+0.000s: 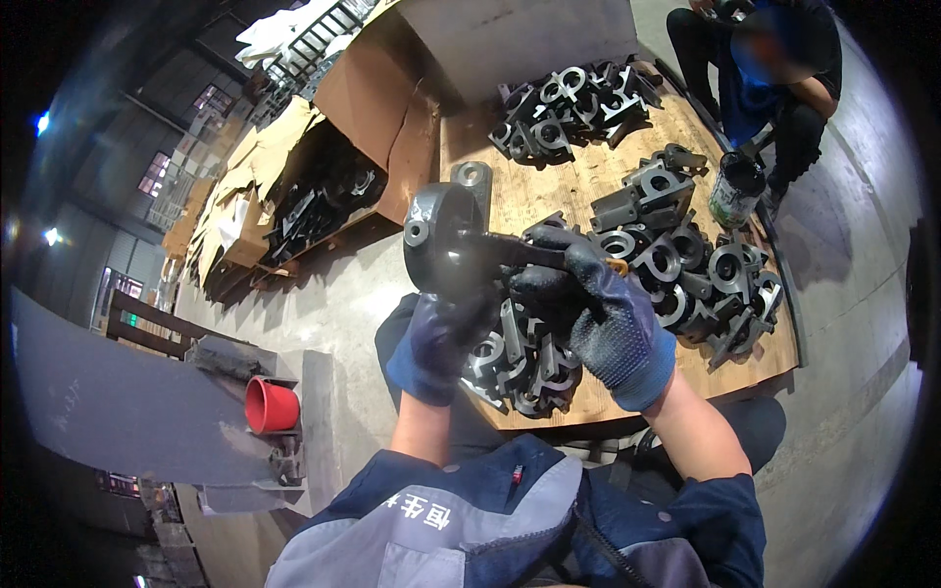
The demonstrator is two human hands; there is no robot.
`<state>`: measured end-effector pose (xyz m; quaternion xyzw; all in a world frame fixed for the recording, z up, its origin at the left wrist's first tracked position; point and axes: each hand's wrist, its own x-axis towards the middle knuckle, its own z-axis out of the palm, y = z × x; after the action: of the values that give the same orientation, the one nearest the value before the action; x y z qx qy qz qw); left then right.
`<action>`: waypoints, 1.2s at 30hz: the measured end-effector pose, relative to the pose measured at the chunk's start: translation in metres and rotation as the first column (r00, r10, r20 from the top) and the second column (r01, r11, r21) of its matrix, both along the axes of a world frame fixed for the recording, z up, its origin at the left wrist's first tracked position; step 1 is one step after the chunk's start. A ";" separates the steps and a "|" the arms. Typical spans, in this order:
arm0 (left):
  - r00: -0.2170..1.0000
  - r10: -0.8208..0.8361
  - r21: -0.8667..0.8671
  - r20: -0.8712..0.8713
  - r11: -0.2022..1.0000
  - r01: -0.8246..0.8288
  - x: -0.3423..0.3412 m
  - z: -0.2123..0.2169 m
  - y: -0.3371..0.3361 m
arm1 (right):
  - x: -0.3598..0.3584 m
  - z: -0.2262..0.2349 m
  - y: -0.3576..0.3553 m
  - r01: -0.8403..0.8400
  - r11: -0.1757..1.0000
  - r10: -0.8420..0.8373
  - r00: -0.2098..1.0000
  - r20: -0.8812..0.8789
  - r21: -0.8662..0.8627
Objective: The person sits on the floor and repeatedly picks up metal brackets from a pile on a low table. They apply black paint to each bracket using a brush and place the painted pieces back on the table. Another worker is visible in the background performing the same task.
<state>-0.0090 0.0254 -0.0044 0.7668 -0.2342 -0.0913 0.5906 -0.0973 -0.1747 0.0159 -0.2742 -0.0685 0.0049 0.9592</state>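
My left hand [441, 338], in a dark blue glove, holds up a dark grey cast metal part [439, 240] with a round bore and a lug at its side. My right hand [598, 309], also gloved, grips a thin dark tool [515, 250], apparently a brush, whose tip rests on the face of the part. Both hands hover over the near left corner of a wooden pallet [588, 181] that carries heaps of similar metal castings [686, 260].
Another pile of castings [569, 108] lies at the pallet's far end. A dark can [737, 186] stands near the right edge beside a crouching person [774, 69]. Cardboard boxes [323, 176] with more parts sit left. A red cup [270, 405] stands on a grey bench at lower left.
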 end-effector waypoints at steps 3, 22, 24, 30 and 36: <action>0.995 0.017 -0.057 -0.095 0.998 -0.022 -0.005 0.008 -0.002 | -0.006 -0.010 -0.020 0.363 0.532 -0.162 0.930 0.329 -0.765; 0.948 0.015 -0.142 -0.318 0.988 -0.063 -0.009 0.016 -0.003 | 0.004 -0.031 -0.019 0.480 0.458 -0.221 0.877 0.427 -0.748; 0.946 -0.017 -0.185 -0.325 0.982 -0.046 -0.006 0.010 0.000 | 0.003 -0.024 -0.014 0.501 0.522 -0.258 0.864 0.432 -0.690; 0.941 -0.090 -0.304 -0.327 0.953 -0.014 -0.007 0.012 -0.012 | 0.001 -0.020 0.007 0.550 0.605 -0.384 0.835 0.395 -0.576; 0.996 0.014 -0.069 -0.084 0.997 -0.020 0.000 0.004 -0.012 | -0.006 -0.023 0.008 0.460 0.730 -0.380 0.888 0.259 -0.506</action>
<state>-0.0086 0.0138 -0.0005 0.7432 -0.2058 -0.1098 0.6271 -0.1030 -0.1666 -0.0074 -0.5478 -0.0664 -0.2118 0.8066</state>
